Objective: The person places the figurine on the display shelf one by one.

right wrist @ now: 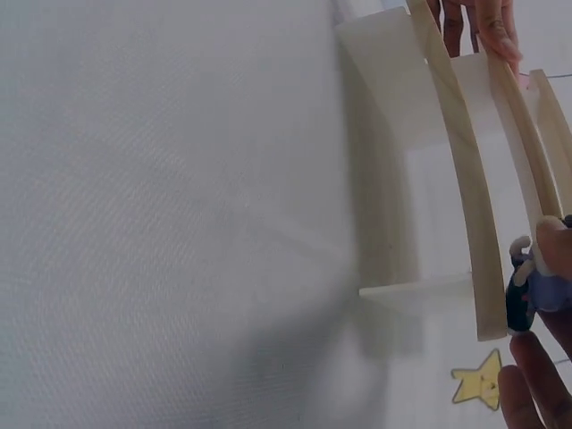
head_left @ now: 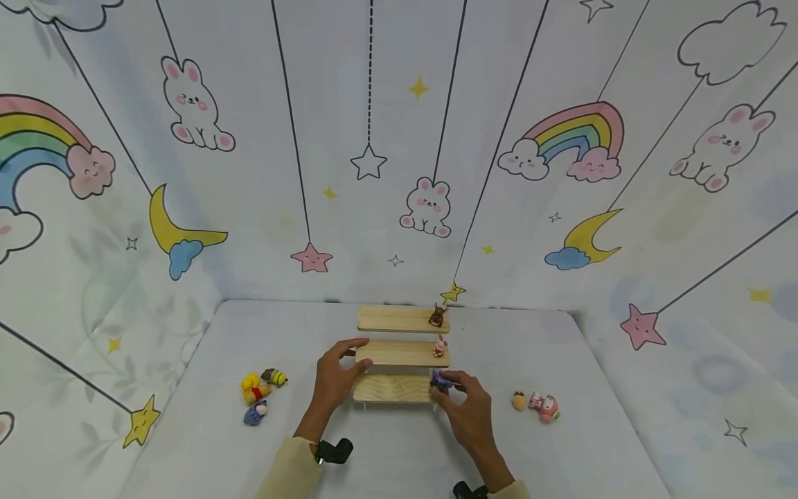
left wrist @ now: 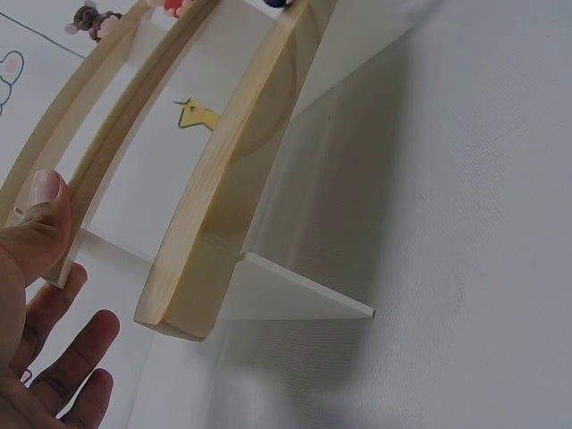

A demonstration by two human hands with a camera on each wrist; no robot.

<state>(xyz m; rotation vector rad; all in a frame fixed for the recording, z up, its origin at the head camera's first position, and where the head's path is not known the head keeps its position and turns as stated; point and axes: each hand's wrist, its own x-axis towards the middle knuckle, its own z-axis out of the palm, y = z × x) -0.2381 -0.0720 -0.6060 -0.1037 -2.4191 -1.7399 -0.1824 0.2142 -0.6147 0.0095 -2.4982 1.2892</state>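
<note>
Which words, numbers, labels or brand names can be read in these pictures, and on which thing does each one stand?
None can be read in any view.
The backdrop carries only drawings: rabbits, rainbows, moons, stars, clouds.
The wooden shelf has bare boards, without label or number.
The small toy figures, such as the purple figure in the right hand, show no readable mark; they are too small to tell.

No text, label, brand, number or sign could be read in any of the views. The backdrop [head_left: 399,138] carried only drawn pictures of rabbits, rainbows, moons, clouds and stars, without letters, and the wooden shelf [head_left: 402,353] bore no writing.
</note>
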